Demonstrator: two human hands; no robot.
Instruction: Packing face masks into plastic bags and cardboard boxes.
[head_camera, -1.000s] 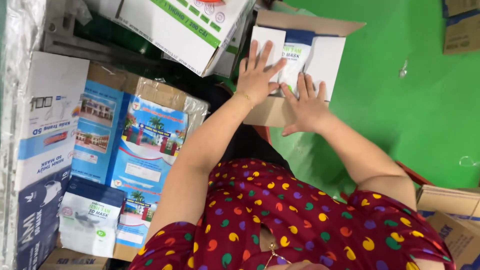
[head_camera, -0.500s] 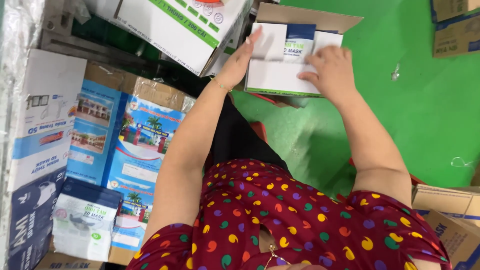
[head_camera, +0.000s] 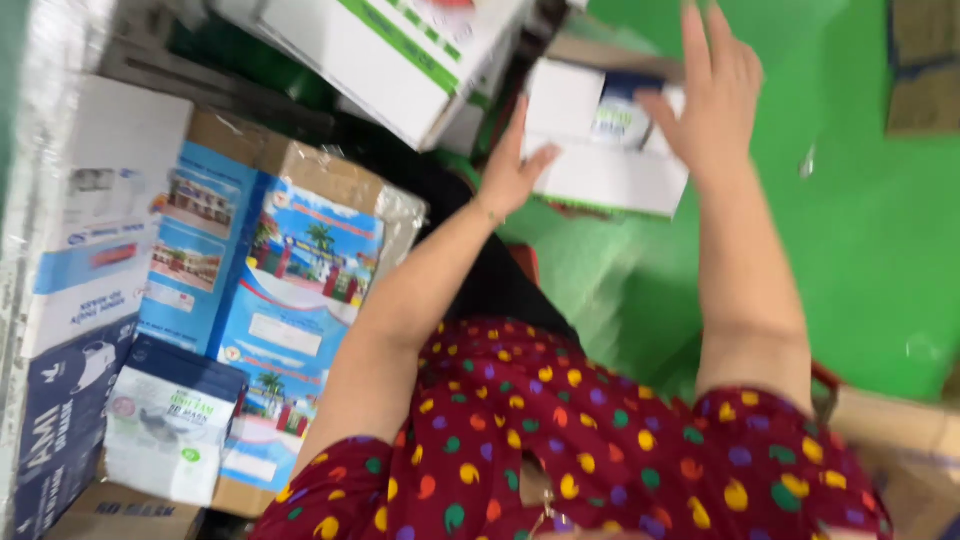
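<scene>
An open cardboard box lies on the green floor ahead of me, filled with white flat packs, one with a dark blue panel. My left hand rests flat against the left edge of the white packs, thumb out. My right hand hovers over the right side of the packs with its fingers spread and holds nothing. The picture is blurred by motion. My red dotted dress fills the bottom.
To the left stand stacked cartons: a brown one wrapped in blue printed sheets, a white and blue carton and a small white pack. A big white carton with a green stripe leans overhead. Brown cardboard lies at the right.
The box of white packs has slid further away and to the right. My right hand has lifted off the packs with fingers spread; my left hand stays at their left edge.
</scene>
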